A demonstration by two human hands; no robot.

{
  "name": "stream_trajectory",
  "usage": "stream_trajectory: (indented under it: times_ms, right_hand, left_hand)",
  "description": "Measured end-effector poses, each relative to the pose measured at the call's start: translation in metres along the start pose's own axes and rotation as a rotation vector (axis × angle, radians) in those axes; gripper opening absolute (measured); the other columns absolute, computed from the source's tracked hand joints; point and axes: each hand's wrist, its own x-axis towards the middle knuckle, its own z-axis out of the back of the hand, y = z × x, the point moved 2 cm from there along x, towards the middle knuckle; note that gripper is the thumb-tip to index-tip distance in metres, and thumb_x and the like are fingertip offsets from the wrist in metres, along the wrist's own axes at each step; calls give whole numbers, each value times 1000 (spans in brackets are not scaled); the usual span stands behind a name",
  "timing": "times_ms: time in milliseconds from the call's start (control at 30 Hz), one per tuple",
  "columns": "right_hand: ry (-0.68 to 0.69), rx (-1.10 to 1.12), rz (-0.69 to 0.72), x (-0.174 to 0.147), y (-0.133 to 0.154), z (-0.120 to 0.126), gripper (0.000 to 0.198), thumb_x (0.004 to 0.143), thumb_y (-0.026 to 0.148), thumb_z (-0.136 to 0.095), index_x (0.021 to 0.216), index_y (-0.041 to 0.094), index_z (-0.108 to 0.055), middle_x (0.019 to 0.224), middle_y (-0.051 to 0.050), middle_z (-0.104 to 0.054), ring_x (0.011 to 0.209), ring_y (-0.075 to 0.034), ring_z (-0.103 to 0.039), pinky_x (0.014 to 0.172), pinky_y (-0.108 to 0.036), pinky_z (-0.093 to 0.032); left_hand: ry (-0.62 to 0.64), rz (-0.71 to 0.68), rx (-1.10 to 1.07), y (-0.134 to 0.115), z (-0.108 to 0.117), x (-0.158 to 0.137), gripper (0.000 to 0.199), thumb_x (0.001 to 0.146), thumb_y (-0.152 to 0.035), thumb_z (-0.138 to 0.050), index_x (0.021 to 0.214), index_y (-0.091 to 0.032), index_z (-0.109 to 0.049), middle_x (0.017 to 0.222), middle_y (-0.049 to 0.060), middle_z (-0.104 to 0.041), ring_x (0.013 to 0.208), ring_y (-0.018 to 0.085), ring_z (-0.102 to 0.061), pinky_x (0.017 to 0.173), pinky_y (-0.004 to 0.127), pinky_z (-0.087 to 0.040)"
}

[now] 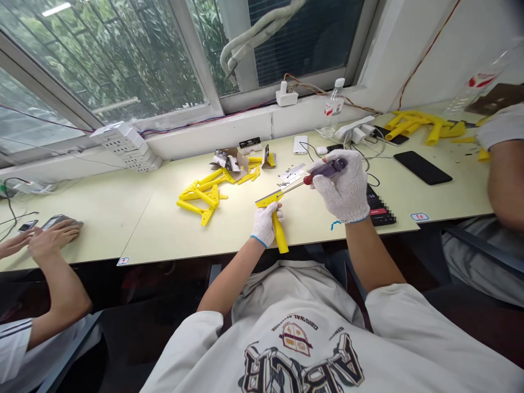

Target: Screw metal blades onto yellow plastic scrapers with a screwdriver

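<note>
My left hand (265,224), in a white knit glove, is wrapped around a yellow scraper (280,233) at the table's front edge. A grey strip runs along the far side of its wide head, and the handle points toward me. In my gloved right hand (346,188) is a screwdriver (327,170) with a red and purple see-through handle. Its shaft slants down to the left, and the tip meets the scraper's head. Small dark screws (283,184) and white paper slips (293,173) lie just beyond the head.
Several yellow scraper handles (200,194) lie left, beside opened small boxes (231,162). Right are a black phone (423,167), a power strip (358,131), a bottle (332,109) and more yellow handles (426,124). Co-workers' hands show at left (53,237) and right (501,128).
</note>
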Motion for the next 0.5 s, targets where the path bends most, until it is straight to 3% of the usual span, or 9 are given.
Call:
stream_trajectory:
  times_ms: [367, 500]
  right_hand:
    - [-21, 17, 90, 4, 8, -4, 34, 102, 27, -70, 130, 28, -51, 109, -2, -79, 89, -18, -82, 82, -34, -68]
    - [2, 31, 29, 2, 4, -3, 33, 103, 31, -67, 131, 29, -48, 109, -3, -78, 88, -19, -82, 82, -37, -68]
  left_hand:
    - [-11, 4, -5, -2, -3, -3, 28, 82, -20, -89, 97, -15, -66, 90, 3, -68, 57, 6, -54, 51, 21, -44]
    - [0, 2, 6, -1, -1, -2, 30, 81, -23, -89, 99, -15, -66, 91, 3, -68, 58, 6, -55, 51, 20, -44]
